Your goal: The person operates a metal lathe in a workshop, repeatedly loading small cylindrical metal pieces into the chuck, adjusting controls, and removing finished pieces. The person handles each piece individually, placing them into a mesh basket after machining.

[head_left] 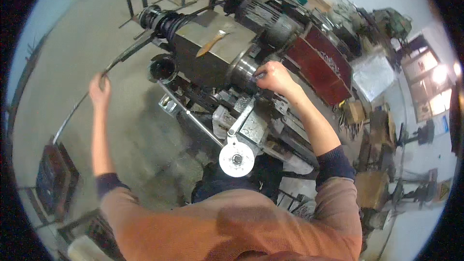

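Note:
My left hand (100, 91), out at the left, is closed around a long thin metal rod (126, 54). The rod slants from the far end of the lathe headstock (203, 43) down to the lower left. At the lathe's round metal chuck (243, 70), my right hand (274, 78) is closed, its fingertips right beside the chuck's face. A small shiny bit shows at those fingertips, too small to name. On top of the headstock lies a wooden-handled tool (211, 44). A white round handwheel (237, 159) with a lever stands close in front of me.
A dark red metal tray (321, 65) with metal shavings lies beyond my right hand. Farther right stand a silvery sheet-covered block (373, 76) and several machines by the wall. A dark box-like stand (55, 181) is at the lower left. A round dark opening (163, 69) sits left of the headstock.

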`<state>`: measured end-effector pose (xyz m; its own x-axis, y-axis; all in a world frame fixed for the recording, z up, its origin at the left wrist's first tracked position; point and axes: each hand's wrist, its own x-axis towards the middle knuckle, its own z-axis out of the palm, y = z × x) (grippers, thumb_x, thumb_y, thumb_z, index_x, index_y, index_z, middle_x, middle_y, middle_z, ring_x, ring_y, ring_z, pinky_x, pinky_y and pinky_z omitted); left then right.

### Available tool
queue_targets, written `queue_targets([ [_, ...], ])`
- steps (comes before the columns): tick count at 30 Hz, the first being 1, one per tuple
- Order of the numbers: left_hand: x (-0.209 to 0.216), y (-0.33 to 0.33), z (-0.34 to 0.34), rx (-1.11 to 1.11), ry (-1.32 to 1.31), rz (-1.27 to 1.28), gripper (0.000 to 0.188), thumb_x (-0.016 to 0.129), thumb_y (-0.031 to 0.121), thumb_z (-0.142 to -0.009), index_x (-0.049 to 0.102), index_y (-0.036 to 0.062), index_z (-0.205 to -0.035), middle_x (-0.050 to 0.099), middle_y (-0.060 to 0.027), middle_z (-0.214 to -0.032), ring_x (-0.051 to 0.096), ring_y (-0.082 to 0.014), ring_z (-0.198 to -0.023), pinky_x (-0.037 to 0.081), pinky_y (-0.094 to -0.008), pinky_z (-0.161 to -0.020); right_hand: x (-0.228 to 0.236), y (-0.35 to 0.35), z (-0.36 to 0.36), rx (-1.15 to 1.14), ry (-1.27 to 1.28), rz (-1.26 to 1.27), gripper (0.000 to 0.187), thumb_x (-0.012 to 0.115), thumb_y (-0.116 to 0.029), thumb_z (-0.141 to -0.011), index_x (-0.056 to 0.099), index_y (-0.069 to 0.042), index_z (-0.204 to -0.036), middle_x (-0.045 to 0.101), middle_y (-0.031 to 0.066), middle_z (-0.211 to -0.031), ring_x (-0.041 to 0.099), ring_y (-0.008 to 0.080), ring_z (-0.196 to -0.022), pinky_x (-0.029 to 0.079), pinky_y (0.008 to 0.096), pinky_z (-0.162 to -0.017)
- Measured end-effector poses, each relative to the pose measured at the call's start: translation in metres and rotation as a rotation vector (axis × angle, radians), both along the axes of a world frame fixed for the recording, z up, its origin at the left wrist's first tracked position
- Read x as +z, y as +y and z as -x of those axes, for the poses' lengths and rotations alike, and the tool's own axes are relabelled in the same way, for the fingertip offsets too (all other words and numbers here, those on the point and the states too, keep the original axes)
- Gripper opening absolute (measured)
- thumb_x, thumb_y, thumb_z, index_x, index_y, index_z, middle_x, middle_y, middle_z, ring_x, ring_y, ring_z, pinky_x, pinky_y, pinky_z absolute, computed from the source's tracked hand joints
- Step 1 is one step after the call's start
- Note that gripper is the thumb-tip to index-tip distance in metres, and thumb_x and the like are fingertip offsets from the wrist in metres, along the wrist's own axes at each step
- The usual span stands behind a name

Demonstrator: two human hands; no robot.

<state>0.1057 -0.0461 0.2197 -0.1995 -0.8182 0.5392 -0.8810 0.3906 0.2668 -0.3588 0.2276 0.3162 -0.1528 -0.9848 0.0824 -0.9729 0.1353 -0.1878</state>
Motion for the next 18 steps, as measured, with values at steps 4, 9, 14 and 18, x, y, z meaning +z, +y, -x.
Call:
queue_targets([
  [4,-0.108,0.043,0.073,-0.158,0.013,-0.577,0.034,0.060,0.024,-0.072,0.060,0.0064,-0.101,0.061,-0.0170,-0.099,0.058,-0.0311,-0.094,0.046,-0.0406,-0.079,0.046,0.053,-0.030,0.051,-0.127,0.277,0.031,0.063,-0.019,-0.054,0.067,-0.008,-0.083,0.062,0.0121,-0.085,0.053,0.0307,-0.088,0.043,0.0382,-0.079],
  [9,-0.179,0.059,0.128,-0.178,-0.360,-0.490,0.027,0.061,0.021,-0.068,0.063,0.0093,-0.092,0.063,-0.0154,-0.090,0.060,-0.0298,-0.089,0.047,-0.0411,-0.075,0.030,0.186,0.017,-0.196,-0.146,0.359,0.030,0.062,-0.008,-0.055,0.064,-0.005,-0.084,0.062,0.0110,-0.085,0.056,0.0309,-0.081,0.042,0.0404,-0.082],
  [14,-0.179,0.022,0.128,-0.257,-0.563,-0.407,0.017,0.053,0.016,-0.074,0.063,0.0120,-0.088,0.064,-0.0132,-0.087,0.061,-0.0303,-0.085,0.048,-0.0417,-0.073,-0.007,0.334,0.065,-0.747,-0.183,0.225,0.031,0.061,-0.008,-0.058,0.066,-0.003,-0.088,0.063,0.0166,-0.087,0.061,0.0283,-0.084,0.046,0.0324,-0.079],
  [18,-0.192,0.026,0.097,-0.239,-0.405,-0.445,0.023,0.056,0.018,-0.075,0.061,0.0132,-0.097,0.064,-0.0131,-0.088,0.060,-0.0305,-0.087,0.048,-0.0423,-0.073,-0.059,0.477,0.121,-1.038,-0.024,0.176,0.033,0.064,-0.018,-0.065,0.065,-0.002,-0.094,0.063,0.0193,-0.092,0.060,0.0296,-0.089,0.045,0.0325,-0.080],
])
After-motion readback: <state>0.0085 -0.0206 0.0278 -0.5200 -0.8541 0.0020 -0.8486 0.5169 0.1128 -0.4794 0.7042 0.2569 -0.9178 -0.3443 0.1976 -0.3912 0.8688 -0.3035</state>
